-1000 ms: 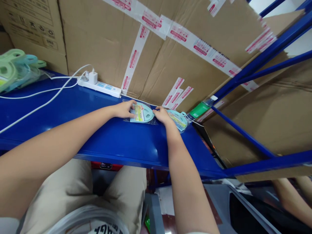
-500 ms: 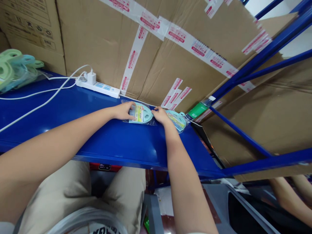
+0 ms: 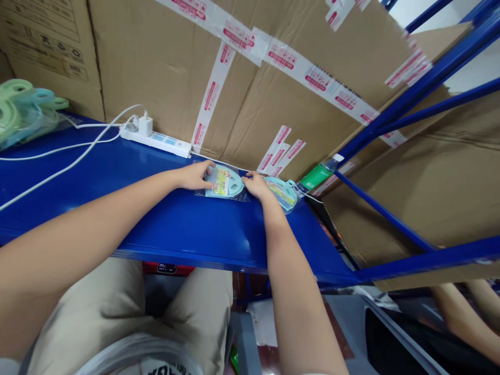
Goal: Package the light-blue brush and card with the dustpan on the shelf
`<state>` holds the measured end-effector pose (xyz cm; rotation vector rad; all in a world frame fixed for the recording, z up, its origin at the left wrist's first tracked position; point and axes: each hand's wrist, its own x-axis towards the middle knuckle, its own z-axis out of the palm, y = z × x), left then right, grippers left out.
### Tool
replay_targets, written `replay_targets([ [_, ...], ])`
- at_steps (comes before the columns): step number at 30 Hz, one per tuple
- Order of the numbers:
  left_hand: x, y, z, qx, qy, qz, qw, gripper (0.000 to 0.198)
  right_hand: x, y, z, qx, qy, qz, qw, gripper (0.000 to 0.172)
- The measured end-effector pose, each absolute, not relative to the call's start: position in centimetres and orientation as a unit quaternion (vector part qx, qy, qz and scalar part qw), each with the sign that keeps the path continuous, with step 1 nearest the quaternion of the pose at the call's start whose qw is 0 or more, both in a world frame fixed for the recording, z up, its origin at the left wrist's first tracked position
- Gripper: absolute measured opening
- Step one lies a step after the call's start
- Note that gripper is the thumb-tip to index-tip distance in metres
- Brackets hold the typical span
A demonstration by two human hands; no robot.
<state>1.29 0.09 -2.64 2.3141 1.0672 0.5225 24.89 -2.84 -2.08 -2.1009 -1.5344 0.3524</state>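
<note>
A flat light-blue plastic item with oval holes and a yellow label, sealed in a clear bag, forms a packet point(image 3: 225, 182) lying on the blue shelf top point(image 3: 187, 221). My left hand point(image 3: 195, 175) grips its left end, thumb and fingers set apart across the edge. At the packet's right end, my right hand point(image 3: 255, 184) has its curled fingertips on the bag. A second similar packet point(image 3: 282, 192) lies just right of my right hand, partly behind that wrist.
A green-labelled bottle point(image 3: 318, 176) leans at the right by the blue rack frame point(image 3: 385, 208). Behind stands a taped cardboard box point(image 3: 156, 67). A white power strip point(image 3: 167, 143) with cables sits at the back left, near bagged green and blue pieces point(image 3: 27, 112). Another person's arm point(image 3: 461, 312) shows lower right.
Both hands stay at the two ends of the packet. Everything has shifted very slightly left in the view; nothing else visibly differs.
</note>
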Motion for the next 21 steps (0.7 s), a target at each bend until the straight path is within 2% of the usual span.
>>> replay_targets([
  [5,1.6,0.0,-2.9,0.858,0.39,0.196,0.27,0.083,24.8,-2.9,-2.0,-0.772,-0.566,0.127,0.259,0.028],
  [21,3.1,-0.9,-3.0,0.826,0.423,0.235,0.29,0.088,25.2,-2.4,-2.6,-0.765,-0.575,0.121,0.263,0.025],
])
